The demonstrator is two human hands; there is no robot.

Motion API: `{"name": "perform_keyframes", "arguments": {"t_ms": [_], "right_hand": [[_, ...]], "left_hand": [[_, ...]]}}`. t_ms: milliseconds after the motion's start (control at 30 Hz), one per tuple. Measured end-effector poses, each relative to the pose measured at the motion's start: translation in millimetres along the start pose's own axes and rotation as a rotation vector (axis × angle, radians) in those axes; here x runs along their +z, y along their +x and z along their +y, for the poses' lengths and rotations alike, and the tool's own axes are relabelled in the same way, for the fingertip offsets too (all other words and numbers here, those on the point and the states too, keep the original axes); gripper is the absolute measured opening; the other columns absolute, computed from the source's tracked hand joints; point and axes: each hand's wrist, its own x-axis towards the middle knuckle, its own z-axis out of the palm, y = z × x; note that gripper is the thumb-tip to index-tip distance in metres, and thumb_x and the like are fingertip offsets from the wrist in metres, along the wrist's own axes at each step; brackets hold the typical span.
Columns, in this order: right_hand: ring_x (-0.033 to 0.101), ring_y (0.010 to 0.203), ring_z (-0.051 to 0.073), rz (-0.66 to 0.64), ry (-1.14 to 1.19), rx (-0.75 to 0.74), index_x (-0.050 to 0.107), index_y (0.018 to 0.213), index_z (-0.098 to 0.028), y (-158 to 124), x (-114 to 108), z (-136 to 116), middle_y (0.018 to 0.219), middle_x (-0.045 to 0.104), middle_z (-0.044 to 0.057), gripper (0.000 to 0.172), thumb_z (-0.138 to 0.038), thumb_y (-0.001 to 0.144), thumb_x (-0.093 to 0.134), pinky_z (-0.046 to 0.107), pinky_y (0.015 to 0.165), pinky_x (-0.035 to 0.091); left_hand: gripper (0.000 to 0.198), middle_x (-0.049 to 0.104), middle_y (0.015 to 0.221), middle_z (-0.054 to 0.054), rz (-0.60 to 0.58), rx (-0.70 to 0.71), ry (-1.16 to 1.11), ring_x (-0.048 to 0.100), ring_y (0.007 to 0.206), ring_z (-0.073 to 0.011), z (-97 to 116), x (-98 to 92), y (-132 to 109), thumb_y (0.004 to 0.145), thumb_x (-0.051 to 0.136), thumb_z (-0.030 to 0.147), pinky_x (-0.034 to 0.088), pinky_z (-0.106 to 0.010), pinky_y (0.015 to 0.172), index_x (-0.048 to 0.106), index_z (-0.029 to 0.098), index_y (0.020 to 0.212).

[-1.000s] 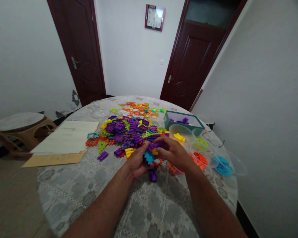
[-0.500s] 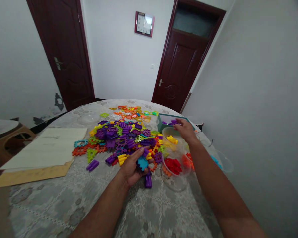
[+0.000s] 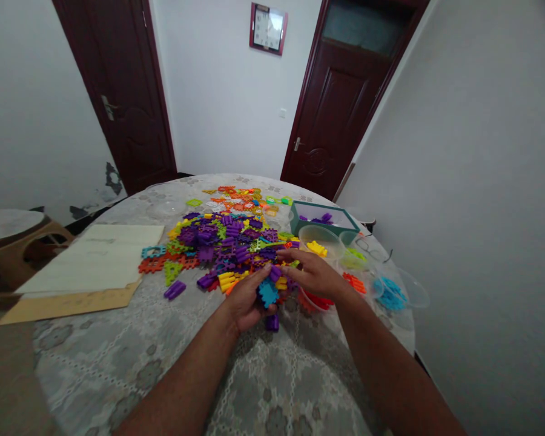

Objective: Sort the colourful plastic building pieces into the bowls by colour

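My left hand (image 3: 245, 300) is shut on a blue interlocking plastic piece (image 3: 268, 293), with a purple piece (image 3: 275, 274) joined above it. My right hand (image 3: 311, 274) reaches across, its fingertips at that purple piece. Whether it grips the piece is hidden. Another purple piece (image 3: 272, 323) sits just below my left hand. Beyond my hands spreads a large heap of multicoloured plastic building pieces (image 3: 222, 245), mostly purple, on a round table with a grey lace cloth (image 3: 95, 363).
A teal box (image 3: 324, 219) holds purple pieces. Clear bowls hold yellow (image 3: 320, 242), red (image 3: 318, 300) and blue pieces (image 3: 390, 293). Eyeglasses (image 3: 372, 248) lie at the right. Papers (image 3: 95, 257) rest on cardboard (image 3: 68, 306) at the left, near a stool (image 3: 9, 242).
My right hand has come back from the teal box to the pieces in my left hand. My left hand keeps hold of the blue piece. The whole view has shifted slightly.
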Motion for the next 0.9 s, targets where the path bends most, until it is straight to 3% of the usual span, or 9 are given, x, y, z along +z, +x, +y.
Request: {"name": "perform_keyframes", "arguments": {"t_ms": [100, 233, 533, 767, 900], "right_hand": [[0.07, 0.12, 0.024, -0.082, 0.007, -0.04, 0.067, 0.139, -0.023, -3, 8, -16, 0.134, 0.073, 0.009, 0.043, -0.019, 0.097, 0.061, 0.042, 0.106, 0.054], [0.069, 0.121, 0.025, -0.089, -0.002, -0.072, 0.067, 0.139, -0.023, -2, 9, -21, 0.134, 0.073, 0.008, 0.049, -0.013, 0.091, 0.063, 0.042, 0.107, 0.053], [0.067, 0.111, 0.023, -0.078, -0.022, -0.137, 0.067, 0.136, -0.023, -7, 8, -15, 0.121, 0.073, 0.008, 0.049, -0.011, 0.088, 0.072, 0.039, 0.1, 0.052], [0.067, 0.098, 0.019, -0.005, -0.051, -0.052, 0.072, 0.119, -0.02, -13, 10, -25, 0.107, 0.074, 0.004, 0.036, -0.008, 0.085, 0.074, 0.032, 0.088, 0.051], [0.064, 0.08, 0.014, 0.029, 0.065, 0.055, 0.071, 0.11, -0.021, -15, 6, -21, 0.091, 0.071, -0.001, 0.023, -0.016, 0.088, 0.073, 0.025, 0.071, 0.049]], "left_hand": [[0.023, 0.076, 0.084, -0.006, -0.022, 0.017, -0.002, 0.074, 0.06, -0.0201, 1, -0.7, 0, 0.098, 0.07, 0.038, 0.045, -0.021, 0.036, 0.067, 0.018, 0.11], [0.023, 0.074, 0.076, -0.004, 0.001, 0.012, 0.011, 0.069, 0.053, -0.0176, 1, -1.8, 0, 0.096, 0.071, 0.038, 0.044, -0.02, 0.035, 0.066, 0.019, 0.106], [0.032, 0.076, 0.08, -0.008, -0.013, -0.033, 0.05, 0.078, 0.068, -0.0267, 0, -1.2, -1, 0.093, 0.076, 0.041, 0.043, -0.019, 0.035, 0.067, 0.02, 0.116], [0.029, 0.077, 0.083, -0.007, -0.018, -0.012, 0.078, 0.075, 0.061, -0.0209, 0, 0.2, -1, 0.093, 0.077, 0.034, 0.046, -0.019, 0.036, 0.07, 0.019, 0.116], [0.023, 0.078, 0.088, -0.01, 0.018, -0.015, 0.089, 0.077, 0.067, -0.0245, 4, -0.4, 0, 0.096, 0.072, 0.033, 0.047, -0.021, 0.036, 0.07, 0.018, 0.113]]}}
